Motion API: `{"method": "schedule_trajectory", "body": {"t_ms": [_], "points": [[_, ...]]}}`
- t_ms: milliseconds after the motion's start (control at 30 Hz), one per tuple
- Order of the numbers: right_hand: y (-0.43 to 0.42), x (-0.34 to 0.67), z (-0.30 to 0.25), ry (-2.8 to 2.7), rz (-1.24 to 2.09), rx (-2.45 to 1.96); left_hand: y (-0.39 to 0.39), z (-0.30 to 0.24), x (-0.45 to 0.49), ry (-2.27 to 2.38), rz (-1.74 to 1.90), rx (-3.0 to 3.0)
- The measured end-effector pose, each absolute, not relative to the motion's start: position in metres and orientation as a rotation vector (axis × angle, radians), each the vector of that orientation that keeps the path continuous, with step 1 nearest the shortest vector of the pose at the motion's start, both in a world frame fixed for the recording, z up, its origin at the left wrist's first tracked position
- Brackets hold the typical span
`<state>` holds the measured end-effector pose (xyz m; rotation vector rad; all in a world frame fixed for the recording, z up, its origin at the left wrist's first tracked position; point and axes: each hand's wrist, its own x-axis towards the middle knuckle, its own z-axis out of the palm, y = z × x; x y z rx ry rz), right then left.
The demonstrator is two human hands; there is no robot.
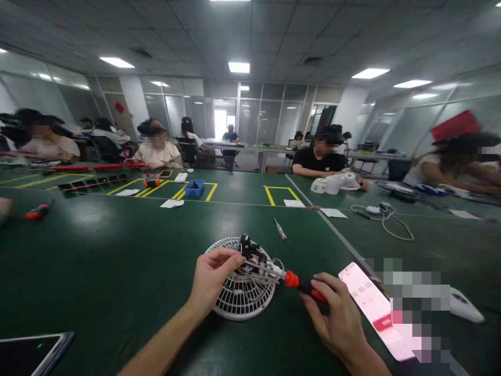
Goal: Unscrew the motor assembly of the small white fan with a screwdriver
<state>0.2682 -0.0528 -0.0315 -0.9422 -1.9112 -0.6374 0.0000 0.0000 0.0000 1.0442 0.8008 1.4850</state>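
In front of me a round white fan grille [245, 308] lies on the green table, with a small fan motor assembly [256, 256] and thin wires on top of it. My right hand [338, 316] grips the black and red handle of a screwdriver [299, 283]. Its metal shaft runs left across the motor assembly, and the tip ends by the fingers of my left hand [213, 274]. That hand's thumb and forefinger are pinched together at the tip; what sits between them is too small to make out.
Beyond the grille lies a small screwdriver [280, 230]. A lit phone [378, 308] is right of my right hand; a tablet-like device [35, 352] lies at the lower left. Farther off are a blue bin [194, 189], white housings [332, 184], a coiled cable [385, 211] and seated people.
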Motion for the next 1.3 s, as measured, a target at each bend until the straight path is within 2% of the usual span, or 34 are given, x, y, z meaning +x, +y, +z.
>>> {"method": "schedule_trajectory", "body": {"t_ms": [300, 667, 933, 1300], "points": [[-0.050, 0.262, -0.038, -1.877, -0.497, -0.913, 0.005, 0.035, 0.007, 0.634, 1.481, 1.303], [-0.054, 0.250, -0.043, -1.661, -0.339, -1.124, 0.011, 0.021, 0.019, 0.752, 1.484, 1.215], [-0.054, 0.247, -0.041, -1.777, -0.099, -1.095, 0.010, 0.017, 0.015, 0.768, 1.545, 1.299], [-0.051, 0.247, -0.049, -1.739, -0.173, -1.079, 0.008, 0.014, 0.015, 0.801, 1.587, 1.375]]}}
